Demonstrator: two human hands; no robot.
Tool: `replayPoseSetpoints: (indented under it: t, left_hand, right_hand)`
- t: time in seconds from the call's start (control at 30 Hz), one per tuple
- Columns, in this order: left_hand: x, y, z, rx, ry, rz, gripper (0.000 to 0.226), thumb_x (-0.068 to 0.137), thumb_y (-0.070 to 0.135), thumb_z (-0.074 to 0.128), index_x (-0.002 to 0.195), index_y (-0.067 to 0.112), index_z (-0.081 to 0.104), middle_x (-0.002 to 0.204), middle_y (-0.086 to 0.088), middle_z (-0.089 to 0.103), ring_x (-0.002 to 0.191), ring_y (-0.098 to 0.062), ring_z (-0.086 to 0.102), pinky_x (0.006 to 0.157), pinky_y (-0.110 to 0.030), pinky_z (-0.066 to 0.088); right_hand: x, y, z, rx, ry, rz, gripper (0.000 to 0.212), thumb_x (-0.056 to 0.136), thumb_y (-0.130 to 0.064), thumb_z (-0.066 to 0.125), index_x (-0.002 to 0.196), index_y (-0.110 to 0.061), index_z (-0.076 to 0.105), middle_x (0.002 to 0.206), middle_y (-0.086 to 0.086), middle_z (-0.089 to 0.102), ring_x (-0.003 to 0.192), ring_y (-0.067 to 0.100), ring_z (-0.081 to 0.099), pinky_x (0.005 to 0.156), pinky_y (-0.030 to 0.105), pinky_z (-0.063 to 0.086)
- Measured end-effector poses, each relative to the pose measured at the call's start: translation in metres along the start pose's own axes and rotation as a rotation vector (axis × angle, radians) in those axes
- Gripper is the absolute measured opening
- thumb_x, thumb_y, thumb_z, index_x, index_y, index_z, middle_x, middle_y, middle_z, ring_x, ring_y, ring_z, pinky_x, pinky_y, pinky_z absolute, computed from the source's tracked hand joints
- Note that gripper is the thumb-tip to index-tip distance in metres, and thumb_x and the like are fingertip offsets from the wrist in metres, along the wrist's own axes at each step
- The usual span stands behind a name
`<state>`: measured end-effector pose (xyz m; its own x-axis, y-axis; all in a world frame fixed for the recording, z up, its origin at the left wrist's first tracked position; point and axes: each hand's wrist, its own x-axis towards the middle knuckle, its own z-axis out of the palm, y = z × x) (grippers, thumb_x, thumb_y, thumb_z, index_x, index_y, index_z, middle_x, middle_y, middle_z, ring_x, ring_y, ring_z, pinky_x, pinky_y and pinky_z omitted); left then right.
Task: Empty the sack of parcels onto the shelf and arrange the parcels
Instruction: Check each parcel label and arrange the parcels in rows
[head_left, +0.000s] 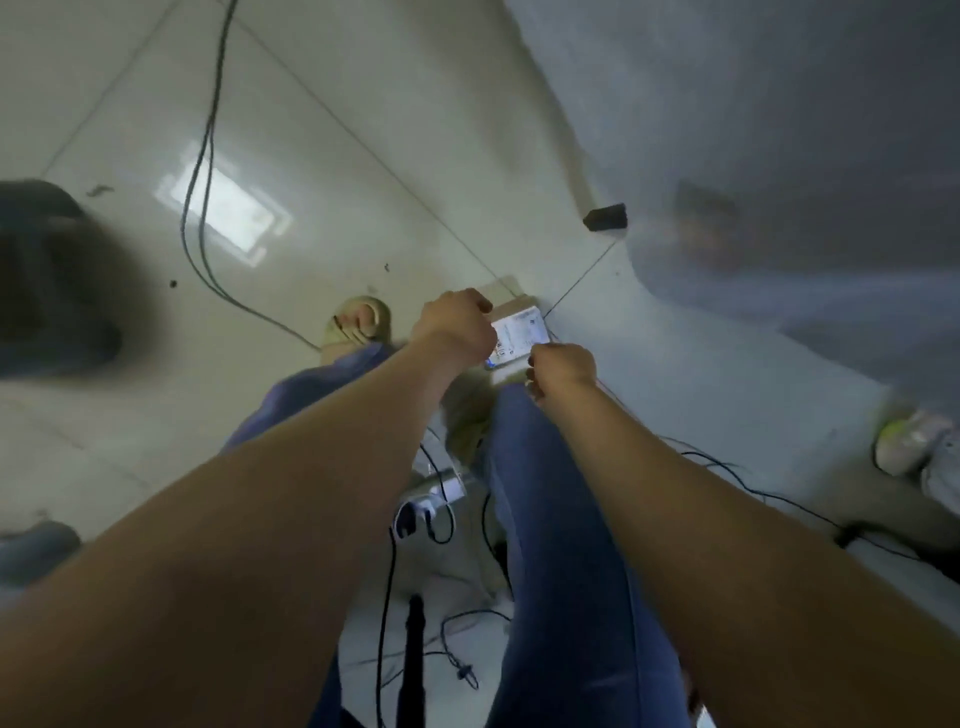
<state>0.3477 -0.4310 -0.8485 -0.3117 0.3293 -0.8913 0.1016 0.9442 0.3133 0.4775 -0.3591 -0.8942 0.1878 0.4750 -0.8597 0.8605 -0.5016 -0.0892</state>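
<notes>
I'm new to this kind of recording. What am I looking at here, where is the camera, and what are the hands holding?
There is no machine here. The single picture comes from a wide-angle camera worn on a person's head, looking down past the body at the floor. The two bare arms are the wearer's own. The left hand and the right hand both grip a small brown parcel with a white label, low down near the tiled floor. I cannot tell whether it rests on the floor. Below are blue trousers and a sandalled foot. Cables and a power strip lie on the floor. The big pale grey mass on the right may be the sack, but it is too blurred to be sure. No shelf shows.
</notes>
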Motion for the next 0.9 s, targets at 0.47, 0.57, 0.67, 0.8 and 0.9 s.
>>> replayPoseSetpoints:
  t: [0.47,0.57,0.67,0.8,0.9]
  left_hand:
    - [0.175,-0.033,0.104,0.085,-0.27,0.083,0.065,0.1,0.036,0.041,0.153,0.006,0.018,0.162,-0.012,0.012,0.15,-0.025,0.007,0.121,-0.033,0.007]
    - [0.189,-0.034,0.106,0.106,-0.347,0.094,0.067,0.1,0.03,0.045,0.154,0.005,0.014,0.162,-0.016,0.002,0.15,-0.028,0.004,0.121,-0.035,0.007]
    - [0.19,-0.038,0.099,0.068,-0.334,0.024,0.073,0.093,0.032,0.053,0.154,0.017,0.014,0.154,-0.014,0.017,0.141,-0.036,0.021,0.114,-0.045,0.028]
    - [0.163,-0.027,0.068,0.063,-0.227,0.0,0.059,0.088,0.036,0.054,0.144,0.023,0.038,0.136,-0.014,0.027,0.126,-0.035,0.028,0.107,-0.039,0.033]
    - [0.122,-0.01,0.037,-0.052,-0.089,0.008,0.058,0.091,0.044,0.05,0.145,0.028,0.038,0.14,-0.013,0.028,0.13,-0.034,0.027,0.112,-0.033,0.024]
  right_hand:
    - [0.173,0.046,0.099,0.495,-0.247,0.329,0.066,0.093,-0.045,0.051,0.147,-0.009,0.035,0.129,0.01,0.057,0.122,0.03,0.056,0.095,0.039,0.049]
    - [0.185,0.036,0.099,0.564,-0.309,0.337,0.061,0.102,-0.052,0.029,0.149,-0.013,0.035,0.143,0.018,0.049,0.13,0.036,0.049,0.103,0.046,0.045]
    - [0.18,0.036,0.091,0.632,-0.296,0.339,0.062,0.1,-0.057,0.03,0.147,-0.017,0.038,0.141,0.022,0.05,0.126,0.041,0.051,0.101,0.057,0.043]
    - [0.135,0.023,0.084,0.621,-0.345,0.44,0.074,0.09,-0.07,0.033,0.144,-0.021,0.044,0.141,0.017,0.052,0.127,0.039,0.05,0.106,0.064,0.034]
    - [0.08,-0.007,0.079,0.733,-0.318,0.419,0.064,0.087,-0.066,0.048,0.131,-0.02,0.055,0.121,0.012,0.063,0.115,0.031,0.056,0.101,0.055,0.042]
